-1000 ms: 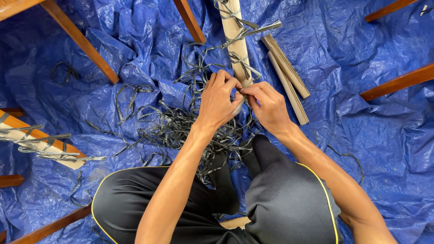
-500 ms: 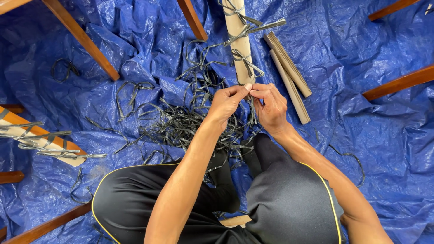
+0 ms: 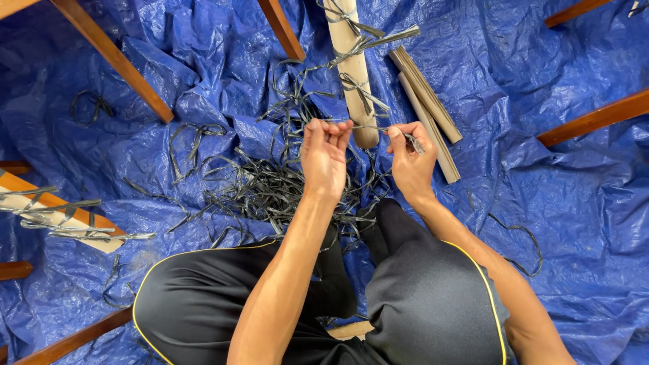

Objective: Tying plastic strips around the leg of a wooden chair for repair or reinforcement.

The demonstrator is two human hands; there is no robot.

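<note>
My left hand (image 3: pixel 326 154) and my right hand (image 3: pixel 407 157) are raised over a tangled pile of dark grey strips (image 3: pixel 270 189) on a blue tarp (image 3: pixel 169 81). Both hands pinch the ends of one thin grey strip (image 3: pixel 370 127) stretched between them. A pale cardboard tube (image 3: pixel 351 64) tied round with grey strips lies just beyond my hands. Two flat brown sticks (image 3: pixel 427 105) lie to its right. My legs in black shorts are crossed below.
Brown wooden legs (image 3: pixel 115 61) (image 3: pixel 280 28) stand on the tarp at upper left and top centre, wooden bars (image 3: pixel 595 116) at right. A strip-wrapped bundle (image 3: pixel 61 215) lies at the left edge. Loose strips (image 3: pixel 524 243) trail at right.
My hands have drawn apart, the left moving left and the right moving right, pulling the thin strip out taut between them.
</note>
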